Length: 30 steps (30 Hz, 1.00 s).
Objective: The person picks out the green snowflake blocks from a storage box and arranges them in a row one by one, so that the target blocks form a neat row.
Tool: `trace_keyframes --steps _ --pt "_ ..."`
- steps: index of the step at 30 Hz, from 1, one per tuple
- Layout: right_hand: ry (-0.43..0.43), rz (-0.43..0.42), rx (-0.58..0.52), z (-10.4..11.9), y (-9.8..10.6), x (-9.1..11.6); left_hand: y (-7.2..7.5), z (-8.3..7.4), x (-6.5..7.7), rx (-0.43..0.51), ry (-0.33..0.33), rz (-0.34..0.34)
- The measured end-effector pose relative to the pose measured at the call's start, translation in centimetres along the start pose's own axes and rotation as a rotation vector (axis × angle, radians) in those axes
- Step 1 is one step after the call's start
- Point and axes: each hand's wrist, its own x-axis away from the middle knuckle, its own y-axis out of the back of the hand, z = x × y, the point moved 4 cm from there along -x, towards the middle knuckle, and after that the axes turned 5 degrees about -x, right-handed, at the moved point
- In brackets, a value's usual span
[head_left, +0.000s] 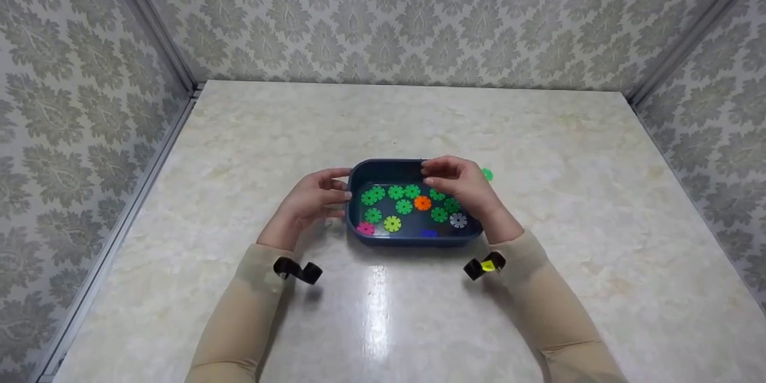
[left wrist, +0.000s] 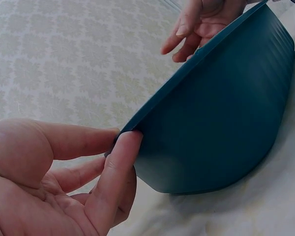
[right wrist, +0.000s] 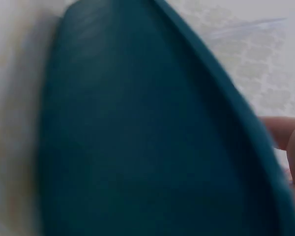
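A dark blue plastic tub (head_left: 419,241) stands on the table with several toothed plastic discs in it. Most discs are green, such as this green disc (head_left: 404,206); among them lie an orange disc (head_left: 422,203), a yellow disc (head_left: 392,224), a pink disc (head_left: 365,228), a white disc (head_left: 458,220) and a blue disc (head_left: 429,233). At the tub's left end, my left hand (head_left: 311,196) pinches the rim, one fingertip against the outer wall (left wrist: 201,123). My right hand (head_left: 464,187) hovers over the tub's right rear, fingers loosely bent and apart from the thumb, nothing visible between them.
One more green disc (head_left: 488,175) lies outside the tub, partly hidden behind my right hand. The pale marbled table (head_left: 383,125) meets patterned wall panels (head_left: 389,18) at the back and sides. Black straps (head_left: 297,270) hang from both wrists.
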Motion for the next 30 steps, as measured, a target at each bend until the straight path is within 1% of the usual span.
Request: trace_keyframes --steps 3,6,11,14,18,21,25,30 --pt "0.0 0.024 0.023 -0.3 -1.0 -0.1 0.0 -0.1 0.1 0.003 -0.008 0.008" --pt "-0.004 0.052 0.081 -0.5 -1.7 -0.1 -0.1 -0.1 0.1 0.01 -0.018 0.018" --pt "-0.041 0.149 0.164 -1.1 -2.8 -0.1 -0.1 -0.1 0.1 0.022 -0.02 0.021" --pt "-0.058 0.215 0.264 -1.2 -3.5 0.0 0.0 -0.1 0.1 0.025 -0.016 0.022" --pt "-0.05 0.296 0.427 -1.4 -4.1 0.3 -0.1 -0.1 0.1 0.019 -0.014 0.025" --pt "-0.04 0.337 0.502 -1.6 -4.5 0.4 -0.1 -0.1 0.0 0.011 -0.012 0.026" --pt "-0.037 0.335 0.548 -1.8 -4.5 0.3 -0.1 -0.1 0.0 0.01 -0.012 0.028" --pt "-0.038 0.281 0.59 -2.0 -4.5 0.1 -0.1 -0.1 0.0 0.012 -0.012 0.027"
